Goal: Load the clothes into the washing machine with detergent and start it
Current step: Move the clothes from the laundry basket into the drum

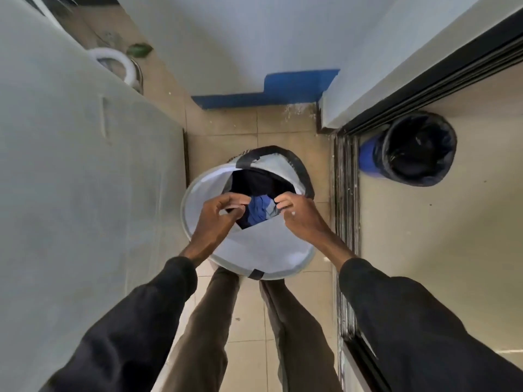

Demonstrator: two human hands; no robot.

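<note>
On beige floor tiles (285, 131), at twelve o'clock, our left hand (218, 219) and right hand (300, 215) pinch the laundry hamper (254, 250) cover apart.

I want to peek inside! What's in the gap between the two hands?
In the head view, between the left hand and the right hand lies the laundry basket's opening, showing blue clothes with dark clothes behind.

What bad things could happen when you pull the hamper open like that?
1. Both hands, left hand and right hand, tug the soft hamper cover; it might tip, since it stands free on the tiled floor.
2. The clothes sit deep inside, so small pieces could drop out when lifted.
</note>
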